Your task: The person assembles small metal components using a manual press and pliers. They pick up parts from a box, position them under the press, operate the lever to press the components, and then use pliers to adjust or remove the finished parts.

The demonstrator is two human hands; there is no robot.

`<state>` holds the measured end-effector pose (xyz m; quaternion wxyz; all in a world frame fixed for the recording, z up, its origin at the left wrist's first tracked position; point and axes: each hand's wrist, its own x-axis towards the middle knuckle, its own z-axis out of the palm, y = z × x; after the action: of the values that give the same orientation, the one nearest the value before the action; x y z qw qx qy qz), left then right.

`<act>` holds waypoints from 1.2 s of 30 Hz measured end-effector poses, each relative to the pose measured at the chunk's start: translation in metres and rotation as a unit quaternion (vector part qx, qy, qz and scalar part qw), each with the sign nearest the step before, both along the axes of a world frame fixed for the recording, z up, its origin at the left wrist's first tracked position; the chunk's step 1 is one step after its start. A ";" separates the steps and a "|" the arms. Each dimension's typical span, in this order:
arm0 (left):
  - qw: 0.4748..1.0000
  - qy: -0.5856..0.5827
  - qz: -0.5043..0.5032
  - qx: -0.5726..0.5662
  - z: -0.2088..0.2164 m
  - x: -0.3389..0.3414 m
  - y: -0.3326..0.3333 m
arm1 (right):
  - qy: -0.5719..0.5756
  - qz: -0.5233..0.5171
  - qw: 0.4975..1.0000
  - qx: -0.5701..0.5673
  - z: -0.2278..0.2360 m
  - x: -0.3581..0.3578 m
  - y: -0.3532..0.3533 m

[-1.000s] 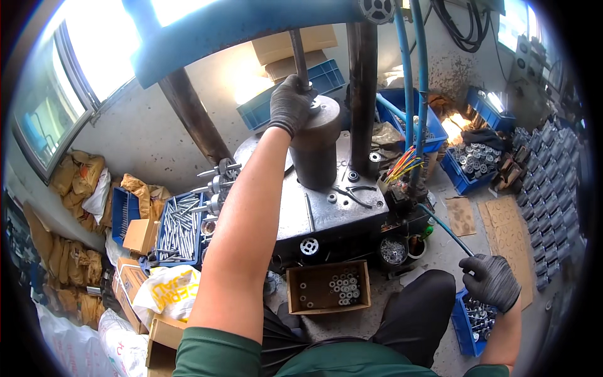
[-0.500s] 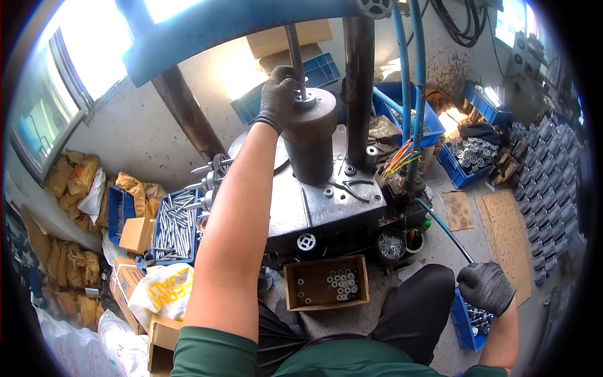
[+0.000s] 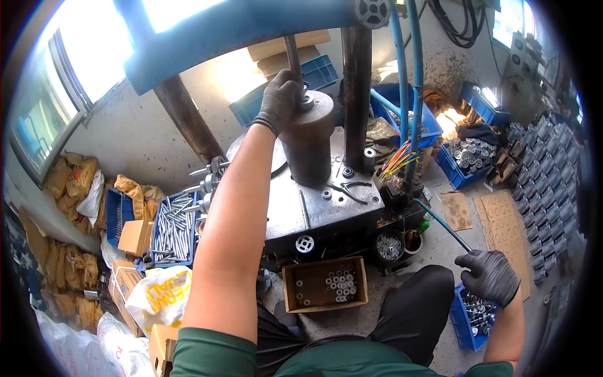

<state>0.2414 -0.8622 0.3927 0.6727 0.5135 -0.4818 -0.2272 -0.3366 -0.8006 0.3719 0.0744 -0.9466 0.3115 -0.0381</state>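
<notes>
Workshop seen from above: grey concrete wall [image 3: 151, 135] behind, bright window [image 3: 44, 119] at far left, concrete floor [image 3: 477, 207] spreading right. Blue steel press frame [image 3: 239, 28] overhead, with a dark upright column [image 3: 356, 94] and blue hoses [image 3: 414, 81] dropping beside it. Grey steel bench [image 3: 326, 210] of the press at centre, drilled with holes, pliers [image 3: 348, 188] lying on it. Tan sacks [image 3: 69, 182] heaped along the left wall; rows of grey metal parts [image 3: 546, 169] laid out on the floor at far right. Dark cylinder [image 3: 308, 141] standing upright on the bench, just left of the column. Blue crates [image 3: 468, 157] of metal fittings near the right wall; another blue crate of long silver bolts [image 3: 173, 226] left of the bench. Open cardboard box [image 3: 323, 286] on the floor below the bench front, small silver rings clustered inside. Left hand [image 3: 279, 100], in a dark glove, reaching up with grip closed over the top edge of the cylinder, by a small ring [image 3: 308, 99] seated on the rod there. Right hand [image 3: 490, 276], also gloved, low at right, grip loosely curled and holding nothing visible, above a small blue bin [image 3: 471, 314] of fittings.
</notes>
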 end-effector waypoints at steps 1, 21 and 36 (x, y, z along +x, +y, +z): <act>1.000 0.002 -0.004 -0.003 0.000 0.000 0.000 | -0.006 -0.011 1.000 -0.008 0.003 0.001 0.000; 0.999 0.033 -0.024 -0.021 0.000 -0.005 -0.002 | 0.084 0.039 0.994 0.055 -0.010 -0.019 -0.012; 0.999 0.028 -0.019 -0.005 0.004 -0.012 0.004 | -0.001 0.030 1.000 0.008 -0.007 -0.015 -0.010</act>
<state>0.2299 -0.8580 0.3968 0.6842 0.4940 -0.4737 -0.2520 -0.3515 -0.8107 0.3647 0.0833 -0.9547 0.2834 -0.0346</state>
